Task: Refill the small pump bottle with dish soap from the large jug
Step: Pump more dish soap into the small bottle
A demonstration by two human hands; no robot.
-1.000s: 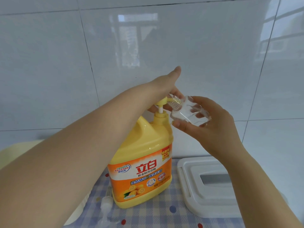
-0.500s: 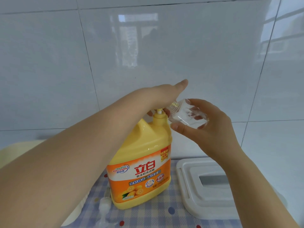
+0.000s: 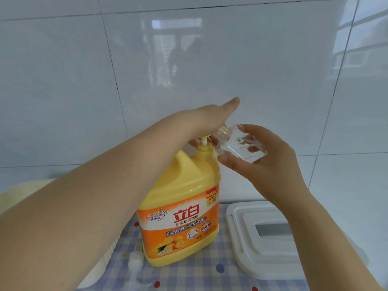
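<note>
Yellow plastic makes up the large jug of dish soap (image 3: 184,192), which stands upright on the tabletop (image 3: 199,276) with an orange label of red characters and printed citrus fruit. Its yellow pump head (image 3: 204,140) sits on top, mostly hidden under the left hand (image 3: 206,118). The small clear plastic bottle (image 3: 241,144), cap off and tilted, has its threaded neck pointing toward the pump spout, just beside the left fingers; whether spout and neck touch cannot be told.

The left hand lies palm-down on the pump head, thumb stretched straight forward, the other fingers reaching down over the pump and largely hidden. The right hand (image 3: 270,162) holds the small bottle from the side, its fingers (image 3: 255,131) curled over the top and the thumb under it.

Below the left forearm, a small clear pump cap (image 3: 134,262) lies on the blue-and-white checked cloth with coloured dots. Below the right fingers sits a white rectangular plastic lid (image 3: 249,244) with a grey window. A pale cream tray (image 3: 23,192) shows at far left. Glossy white wall tiles (image 3: 210,59) fill the background.
</note>
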